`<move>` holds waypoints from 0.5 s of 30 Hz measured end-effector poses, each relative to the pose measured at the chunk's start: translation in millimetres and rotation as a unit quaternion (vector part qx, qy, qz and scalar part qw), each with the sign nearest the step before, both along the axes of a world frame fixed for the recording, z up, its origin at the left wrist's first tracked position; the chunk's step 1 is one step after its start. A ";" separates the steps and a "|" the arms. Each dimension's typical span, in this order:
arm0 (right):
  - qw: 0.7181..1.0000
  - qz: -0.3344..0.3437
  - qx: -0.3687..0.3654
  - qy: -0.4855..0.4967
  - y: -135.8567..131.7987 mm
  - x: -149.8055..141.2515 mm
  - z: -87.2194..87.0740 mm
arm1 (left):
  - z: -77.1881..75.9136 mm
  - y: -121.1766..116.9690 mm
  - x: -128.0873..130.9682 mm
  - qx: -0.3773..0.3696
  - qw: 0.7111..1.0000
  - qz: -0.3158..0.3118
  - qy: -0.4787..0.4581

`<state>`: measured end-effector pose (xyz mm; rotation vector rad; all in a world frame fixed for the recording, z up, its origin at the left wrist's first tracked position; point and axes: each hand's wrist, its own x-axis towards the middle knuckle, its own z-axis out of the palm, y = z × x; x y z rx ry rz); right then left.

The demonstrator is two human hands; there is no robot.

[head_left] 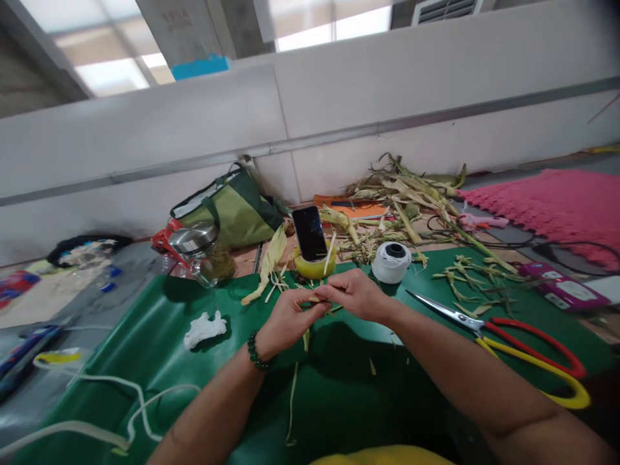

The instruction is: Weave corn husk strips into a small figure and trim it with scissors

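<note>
My left hand point(287, 320) and my right hand point(357, 294) meet above the green mat point(159, 349), both pinched on a thin pale strip of dried leaf point(320, 299) held between them. A long strand point(293, 394) of the same leaf hangs down from my hands over the mat. A dark bead bracelet sits on my left wrist. Just beyond my hands a black phone point(310, 232) leans upright in a yellow holder point(314, 266), with a white spool of thread point(391, 261) to its right.
Red and yellow handled scissors point(513, 339) lie on the mat at right. A heap of dried husks point(402, 194) fills the back, a pink knitted piece point(557, 203) far right, a green bag point(232, 210) and a glass jar point(198, 253) back left, white crumpled tissue point(204, 327), white cord point(97, 426) at lower left.
</note>
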<state>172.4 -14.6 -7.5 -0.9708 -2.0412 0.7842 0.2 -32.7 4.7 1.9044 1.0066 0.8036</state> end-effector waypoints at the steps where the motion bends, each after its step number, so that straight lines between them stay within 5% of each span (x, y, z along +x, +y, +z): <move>1: 1.000 -0.012 0.017 0.003 -1.1 -0.6 0.0 | 1.7 -0.6 -1.6 0.017 1.000 -0.001 0.020; 7: 0.999 0.020 -0.011 0.039 2.0 1.3 2.9 | 13.0 2.7 -14.6 0.000 0.998 -0.035 0.050; 15: 0.981 0.076 -0.150 0.100 8.9 12.4 6.1 | 10.6 13.1 -14.6 -0.152 0.968 0.075 -0.185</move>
